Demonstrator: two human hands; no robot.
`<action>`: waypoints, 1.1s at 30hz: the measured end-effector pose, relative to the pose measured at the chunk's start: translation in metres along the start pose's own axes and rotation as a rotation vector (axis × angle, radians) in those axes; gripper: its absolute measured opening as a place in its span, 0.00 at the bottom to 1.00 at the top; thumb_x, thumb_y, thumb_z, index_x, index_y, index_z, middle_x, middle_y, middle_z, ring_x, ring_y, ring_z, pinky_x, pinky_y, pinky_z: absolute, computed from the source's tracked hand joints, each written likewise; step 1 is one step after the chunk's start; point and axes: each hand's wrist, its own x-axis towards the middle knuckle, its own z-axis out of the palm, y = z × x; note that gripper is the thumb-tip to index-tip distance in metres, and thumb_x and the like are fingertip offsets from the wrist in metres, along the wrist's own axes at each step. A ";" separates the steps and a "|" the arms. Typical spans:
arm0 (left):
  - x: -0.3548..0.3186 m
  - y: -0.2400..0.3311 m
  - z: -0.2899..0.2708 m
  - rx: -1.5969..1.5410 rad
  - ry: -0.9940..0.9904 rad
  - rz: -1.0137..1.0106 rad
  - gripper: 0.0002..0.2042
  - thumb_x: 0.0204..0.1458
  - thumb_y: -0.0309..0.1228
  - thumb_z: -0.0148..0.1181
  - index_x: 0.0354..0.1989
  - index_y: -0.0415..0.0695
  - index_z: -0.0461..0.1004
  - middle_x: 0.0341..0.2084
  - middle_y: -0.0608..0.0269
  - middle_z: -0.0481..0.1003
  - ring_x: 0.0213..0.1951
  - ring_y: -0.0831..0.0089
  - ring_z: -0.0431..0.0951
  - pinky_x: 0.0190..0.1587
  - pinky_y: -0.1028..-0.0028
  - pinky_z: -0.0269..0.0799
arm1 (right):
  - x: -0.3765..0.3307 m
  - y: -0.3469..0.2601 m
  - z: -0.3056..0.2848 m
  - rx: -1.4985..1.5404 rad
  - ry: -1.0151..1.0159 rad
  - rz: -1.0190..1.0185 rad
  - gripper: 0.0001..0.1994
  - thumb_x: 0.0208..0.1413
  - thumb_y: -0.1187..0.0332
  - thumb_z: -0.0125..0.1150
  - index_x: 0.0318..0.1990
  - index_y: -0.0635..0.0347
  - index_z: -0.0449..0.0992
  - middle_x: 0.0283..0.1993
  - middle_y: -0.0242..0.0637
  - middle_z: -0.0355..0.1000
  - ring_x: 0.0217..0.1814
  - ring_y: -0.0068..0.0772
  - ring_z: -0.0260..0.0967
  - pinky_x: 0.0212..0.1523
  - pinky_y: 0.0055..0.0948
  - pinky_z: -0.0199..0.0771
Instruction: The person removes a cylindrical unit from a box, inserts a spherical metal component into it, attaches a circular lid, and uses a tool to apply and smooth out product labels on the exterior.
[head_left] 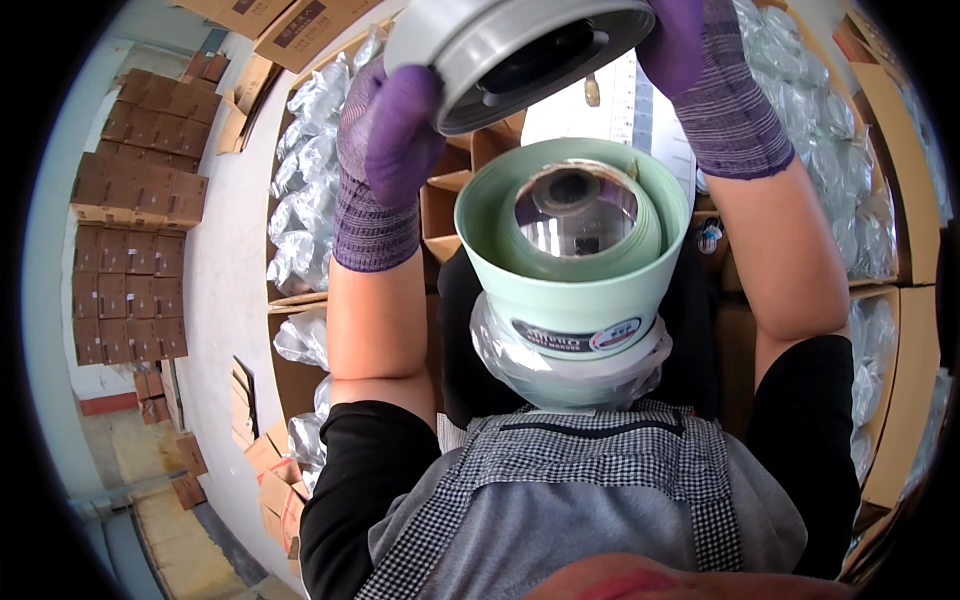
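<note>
Both my hands wear purple knit gloves and hold up a grey round plastic part (425, 50), tilted, its dark hollow underside showing. My left hand (400, 135) grips its left rim. My right hand (678, 45) is closed on its right side, fingers partly hidden. Below, between my arms, a pale green vacuum flask body (500, 275) stands with its wide end up, touched by neither hand. Inside it sits a mirror-like glass liner (575, 225) with a smaller green wall around it. A clear plastic bag (500, 350) is bunched around the flask's lower part.
Cartons of plastic-wrapped items (305, 205) line my left, with more wrapped items (815, 120) to my right. A divided cardboard box (440, 215) and a white sheet (550, 115) lie beyond the flask. Stacked brown boxes (140, 180) stand far left.
</note>
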 end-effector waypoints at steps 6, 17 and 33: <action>0.031 0.013 0.039 -0.098 0.219 0.043 0.32 0.66 0.53 0.54 0.66 0.39 0.65 0.57 0.53 0.74 0.55 0.65 0.79 0.56 0.66 0.80 | 0.011 0.008 0.005 -1.061 -0.254 -1.228 0.29 0.54 0.55 0.70 0.59 0.63 0.73 0.53 0.46 0.71 0.55 0.46 0.71 0.54 0.41 0.74; 0.048 0.007 0.053 0.073 0.029 0.037 0.47 0.48 0.54 0.71 0.72 0.40 0.58 0.63 0.53 0.68 0.61 0.61 0.70 0.66 0.60 0.65 | 0.027 0.000 0.019 -0.813 -0.359 -0.818 0.34 0.58 0.56 0.65 0.69 0.61 0.62 0.63 0.55 0.67 0.60 0.57 0.73 0.60 0.48 0.76; 0.023 0.049 0.016 0.213 -0.235 -0.135 0.48 0.34 0.42 0.76 0.70 0.39 0.66 0.57 0.54 0.77 0.58 0.65 0.77 0.62 0.68 0.70 | -0.037 0.007 -0.064 -0.203 -0.566 0.282 0.23 0.74 0.54 0.40 0.51 0.62 0.78 0.36 0.38 0.79 0.31 0.24 0.75 0.33 0.22 0.75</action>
